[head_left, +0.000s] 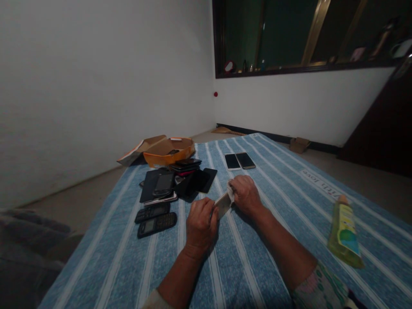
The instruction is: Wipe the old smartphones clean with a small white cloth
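My left hand (201, 224) is closed around the near end of a pale phone (223, 203), held edge-up over the blue striped cloth (244, 266). My right hand (246, 194) is closed on a small white cloth (229, 188) pressed against the phone's far end. Both hands meet at the middle of the surface. What the phone's face looks like is hidden by my fingers.
Left of my hands lie two dark keypad phones (155, 219) and a pile of dark phones and cases (175, 179). An orange cardboard box (167, 151) sits behind them. Two smartphones (240, 161) lie farther back. A yellow-green bottle (343, 231) lies at the right.
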Tool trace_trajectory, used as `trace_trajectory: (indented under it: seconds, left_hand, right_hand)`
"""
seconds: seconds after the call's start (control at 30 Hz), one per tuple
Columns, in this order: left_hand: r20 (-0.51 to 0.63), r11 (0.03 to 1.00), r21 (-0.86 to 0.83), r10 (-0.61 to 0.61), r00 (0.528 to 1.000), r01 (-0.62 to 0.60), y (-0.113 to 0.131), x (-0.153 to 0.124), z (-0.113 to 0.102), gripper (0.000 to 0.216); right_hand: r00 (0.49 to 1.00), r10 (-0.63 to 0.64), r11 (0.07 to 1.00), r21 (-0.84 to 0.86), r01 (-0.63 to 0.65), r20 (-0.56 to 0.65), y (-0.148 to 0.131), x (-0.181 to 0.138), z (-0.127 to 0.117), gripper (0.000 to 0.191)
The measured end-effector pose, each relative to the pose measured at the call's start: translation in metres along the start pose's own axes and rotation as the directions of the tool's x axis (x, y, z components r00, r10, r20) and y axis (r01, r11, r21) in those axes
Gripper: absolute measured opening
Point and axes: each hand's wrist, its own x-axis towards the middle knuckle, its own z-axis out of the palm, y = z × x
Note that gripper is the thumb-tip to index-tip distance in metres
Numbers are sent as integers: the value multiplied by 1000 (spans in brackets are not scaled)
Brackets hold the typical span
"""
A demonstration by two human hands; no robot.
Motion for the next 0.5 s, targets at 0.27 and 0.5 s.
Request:
trace_trajectory:
  seconds: [0.27,0.5]
  left_hand:
    - [-36,999,43,30,999,-29,-2,1,0,14]
    - [-20,998,43,43,999,-42,-3,1,-1,13]
  right_hand:
    - [987,-154,983,107,148,54,-50,-4,4,16]
    - [990,-135,987,94,130,50,-51,-3,2,15]
